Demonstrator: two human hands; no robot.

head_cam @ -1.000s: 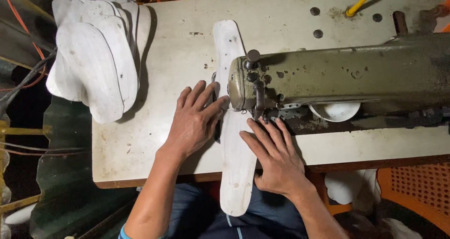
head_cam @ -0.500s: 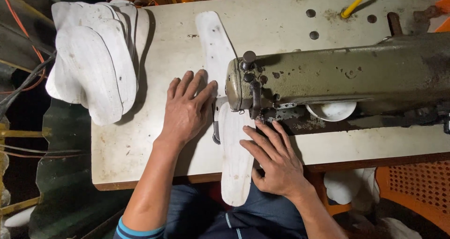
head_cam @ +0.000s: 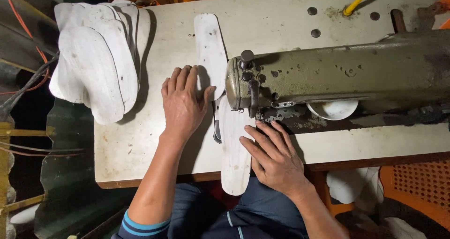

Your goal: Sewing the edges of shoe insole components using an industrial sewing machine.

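Observation:
A long white insole-shaped piece [head_cam: 212, 51] lies across the white table [head_cam: 140, 140] and passes under the head of an olive-green sewing machine [head_cam: 337, 75]. Its near end [head_cam: 234, 164] overhangs the table's front edge. My left hand [head_cam: 183, 103] lies flat on the table, fingers spread, pressing the piece's left side just left of the needle. My right hand [head_cam: 274, 157] rests flat on the piece's right edge, fingertips close to the presser foot. Neither hand grips anything.
A stack of several white sole-shaped pieces [head_cam: 96, 61] sits at the table's far left, overhanging its edge. A yellow peg [head_cam: 352, 4] and several holes mark the table's back right. An orange perforated crate [head_cam: 412, 192] stands on the floor at right.
The white piece has slid away from me through the machine, so less overhangs the front edge. Both hands followed it forward, staying flat on it.

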